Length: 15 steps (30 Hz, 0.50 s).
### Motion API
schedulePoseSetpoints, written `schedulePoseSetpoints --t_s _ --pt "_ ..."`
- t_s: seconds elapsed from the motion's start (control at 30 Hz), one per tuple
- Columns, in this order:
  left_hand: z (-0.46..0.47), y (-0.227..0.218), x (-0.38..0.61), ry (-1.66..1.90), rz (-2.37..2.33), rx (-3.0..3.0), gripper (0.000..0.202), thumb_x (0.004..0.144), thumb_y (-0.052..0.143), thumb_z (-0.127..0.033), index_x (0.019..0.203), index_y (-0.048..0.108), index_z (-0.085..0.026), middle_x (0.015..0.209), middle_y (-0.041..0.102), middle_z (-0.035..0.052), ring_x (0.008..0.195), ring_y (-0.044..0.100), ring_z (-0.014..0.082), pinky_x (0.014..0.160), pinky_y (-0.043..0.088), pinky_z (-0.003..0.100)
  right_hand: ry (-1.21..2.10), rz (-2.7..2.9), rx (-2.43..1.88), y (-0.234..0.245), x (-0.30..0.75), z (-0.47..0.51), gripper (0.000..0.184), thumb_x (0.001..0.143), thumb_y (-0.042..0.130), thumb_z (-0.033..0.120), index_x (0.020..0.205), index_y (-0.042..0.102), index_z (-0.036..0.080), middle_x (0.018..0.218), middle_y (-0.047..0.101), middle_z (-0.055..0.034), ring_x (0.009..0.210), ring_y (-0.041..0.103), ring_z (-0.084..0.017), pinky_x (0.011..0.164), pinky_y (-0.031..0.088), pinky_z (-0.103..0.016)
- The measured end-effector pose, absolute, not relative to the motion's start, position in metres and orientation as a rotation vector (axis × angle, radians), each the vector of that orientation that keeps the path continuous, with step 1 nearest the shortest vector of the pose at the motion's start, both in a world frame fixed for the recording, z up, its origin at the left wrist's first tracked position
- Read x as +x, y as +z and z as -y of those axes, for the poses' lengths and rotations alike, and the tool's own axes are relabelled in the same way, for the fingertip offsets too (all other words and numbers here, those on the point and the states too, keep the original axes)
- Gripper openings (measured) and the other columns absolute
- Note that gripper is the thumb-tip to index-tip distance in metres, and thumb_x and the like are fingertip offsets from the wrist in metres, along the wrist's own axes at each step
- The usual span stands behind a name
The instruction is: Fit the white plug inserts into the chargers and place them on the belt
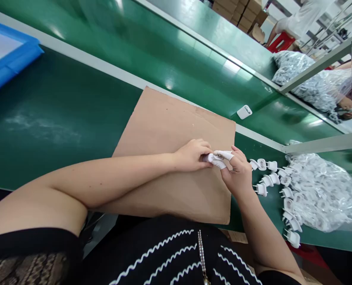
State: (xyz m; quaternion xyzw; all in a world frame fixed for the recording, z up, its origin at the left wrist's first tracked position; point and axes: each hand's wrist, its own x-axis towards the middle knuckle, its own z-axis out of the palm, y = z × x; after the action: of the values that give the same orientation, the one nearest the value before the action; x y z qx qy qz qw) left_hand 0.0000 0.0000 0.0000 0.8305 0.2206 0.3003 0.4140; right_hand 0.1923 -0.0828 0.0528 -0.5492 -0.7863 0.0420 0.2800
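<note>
Lying near the right hand (238,172), white plugs (274,179), stuffed clear bag (321,190) beyond

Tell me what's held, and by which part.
A small white piece, gripped at one end by the left hand; the right hand has covered fingertips at the other, grip unclear.

The head view looks forward-down over cardboard (166,122).
</note>
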Motion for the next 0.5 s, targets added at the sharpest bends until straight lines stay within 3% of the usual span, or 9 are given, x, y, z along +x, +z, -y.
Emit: schedulePoseSetpoints --t_s 0.2,0.5 --pt "-0.0009 0.0009 0.0013 0.778 -0.547 2.052 0.019 0.085 0.082 -0.032 0.099 0.077 -0.02 0.1 0.073 0.007 0.096 0.065 0.0239 0.091 0.048 0.037 -0.045 2.177 -1.422 0.0564 0.1961 0.079 0.029 0.09 0.061 0.015 0.109 0.075 0.033 0.091 0.077 0.0005 0.08 0.07 -0.021 0.119 0.04 -0.053" --pt "-0.0088 0.0015 0.0004 0.733 -0.495 2.023 0.021 0.083 0.082 -0.034 0.096 0.078 -0.019 0.097 0.071 0.0063 0.094 0.065 0.0232 0.09 0.05 0.037 0.011 2.209 -1.376 0.0539 0.2022 0.0734 0.023 0.093 0.06 0.021 0.1 0.077 0.035 0.084 0.074 0.0024 0.073 0.067 -0.019 0.128 0.026 -0.06"
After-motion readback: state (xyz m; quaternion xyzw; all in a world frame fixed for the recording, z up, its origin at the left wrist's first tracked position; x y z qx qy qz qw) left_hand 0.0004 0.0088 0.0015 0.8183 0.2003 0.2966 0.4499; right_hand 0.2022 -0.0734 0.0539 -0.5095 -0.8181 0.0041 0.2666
